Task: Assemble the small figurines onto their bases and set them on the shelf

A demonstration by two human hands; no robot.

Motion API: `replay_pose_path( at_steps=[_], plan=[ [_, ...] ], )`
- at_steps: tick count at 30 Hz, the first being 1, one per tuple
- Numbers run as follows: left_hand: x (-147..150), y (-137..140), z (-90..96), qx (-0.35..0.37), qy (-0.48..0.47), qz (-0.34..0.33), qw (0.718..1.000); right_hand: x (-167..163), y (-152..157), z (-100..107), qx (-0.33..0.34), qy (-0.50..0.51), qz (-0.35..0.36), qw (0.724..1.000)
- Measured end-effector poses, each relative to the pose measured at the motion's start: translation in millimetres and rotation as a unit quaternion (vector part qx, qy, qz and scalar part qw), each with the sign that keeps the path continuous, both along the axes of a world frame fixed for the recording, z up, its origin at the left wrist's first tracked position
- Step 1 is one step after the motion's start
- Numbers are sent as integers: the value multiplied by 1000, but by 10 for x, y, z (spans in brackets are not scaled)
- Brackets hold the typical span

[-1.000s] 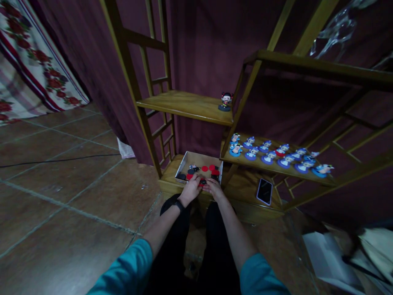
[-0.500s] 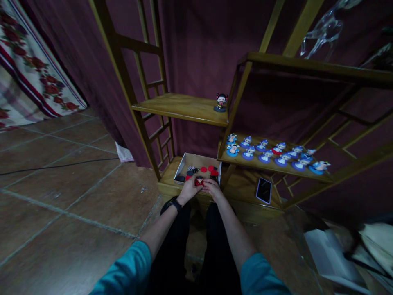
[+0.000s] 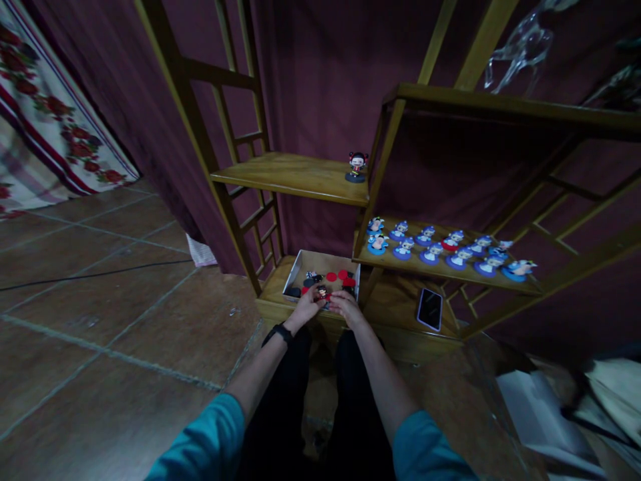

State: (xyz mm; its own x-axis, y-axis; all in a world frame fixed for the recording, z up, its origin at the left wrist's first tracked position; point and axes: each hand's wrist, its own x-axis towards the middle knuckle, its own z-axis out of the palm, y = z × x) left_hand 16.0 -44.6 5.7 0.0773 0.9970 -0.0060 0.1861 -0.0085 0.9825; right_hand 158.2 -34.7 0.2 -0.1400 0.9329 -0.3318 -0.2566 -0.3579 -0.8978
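Both hands meet over the near side of an open cardboard box point(image 3: 296, 268) on the low shelf. Between them is a small figurine point(image 3: 323, 292) with black hair and a red body. My left hand point(image 3: 306, 308) has its fingers closed on it from the left. My right hand point(image 3: 346, 306) pinches at its lower right, where some red shows; the exact grip is too small to make out. Inside the box lie red discs point(image 3: 331, 276), black discs point(image 3: 309, 282) and other small dark pieces, partly covered by my hands.
A black-haired figurine point(image 3: 356, 167) stands on the upper left shelf point(image 3: 285, 175). Several blue and white figurines point(image 3: 431, 252) form two rows on the right shelf. Below them lies a phone point(image 3: 429, 309). A clear horse ornament point(image 3: 523, 53) stands on the top shelf. A cable point(image 3: 100, 272) crosses the floor.
The figurine has turned in my fingers, so its face and black hair now show more. My hands stay over the box. The view has shifted slightly.
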Motion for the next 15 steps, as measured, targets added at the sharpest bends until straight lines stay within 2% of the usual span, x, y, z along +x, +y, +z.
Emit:
replay_pose_path(
  at_steps=[5,15],
  plan=[
    [-11,1,-6,-70,-63,16,995,4,-2,10,-1,-3,2,1000],
    [-45,17,16,-134,-194,21,972,7,9,-5,16,1,27,1000]
  ],
)
